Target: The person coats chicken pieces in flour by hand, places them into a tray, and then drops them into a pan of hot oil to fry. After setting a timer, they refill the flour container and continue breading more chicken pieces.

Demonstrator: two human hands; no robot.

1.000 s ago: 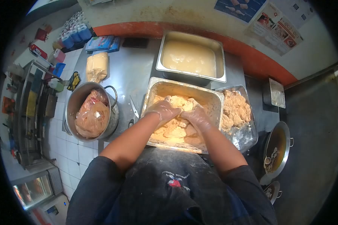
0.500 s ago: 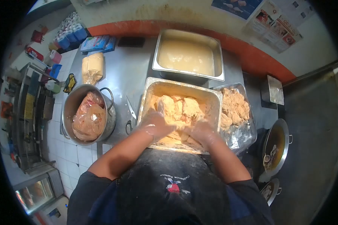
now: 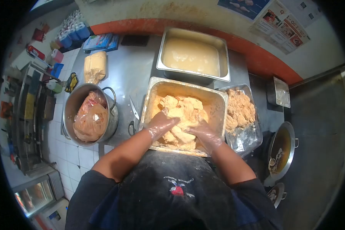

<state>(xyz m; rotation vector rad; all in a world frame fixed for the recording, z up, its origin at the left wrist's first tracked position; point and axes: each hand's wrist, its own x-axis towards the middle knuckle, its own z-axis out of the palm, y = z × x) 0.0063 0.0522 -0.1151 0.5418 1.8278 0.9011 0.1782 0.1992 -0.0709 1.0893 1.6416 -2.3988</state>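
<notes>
Clear-plastic-gloved left hand (image 3: 163, 124) and right hand (image 3: 206, 135) bracket pale-yellow powdery lumps (image 3: 180, 136), touching; cannot tell whether grasping. Lumps sit in rectangular steel pan (image 3: 216, 111), high walls presumably for containment. Tan crumbly heap (image 3: 239, 109) at pan's 3 o'clock, likely for reach.

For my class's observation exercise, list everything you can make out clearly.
Steel table: one, silver, centre
Floured rectangular metal pan: one, silver, front
Shallow rectangular tray: one, silvery, right
Floured pieces: many, yellowish to tan, in pan and tray
Liquid-filled rectangular metal pan: one, silver, behind
Round metal pot: one, silver, left
Plastic-wrapped raw meat: uncounted, pink, in pot
Metal scissors: one, silver, beside pot
Bulging plastic bag: one, beige, behind pot
Flat packets: uncounted, blue, far left
Round metal pans: two, silver, lower right
Plastic bottles: several, blue, upper left
Wall posters: several, multicoloured, upper right
Cloth apron: one, black, bottom centre
Left hand, right hand: two, clear-gloved, in floured pan
</notes>
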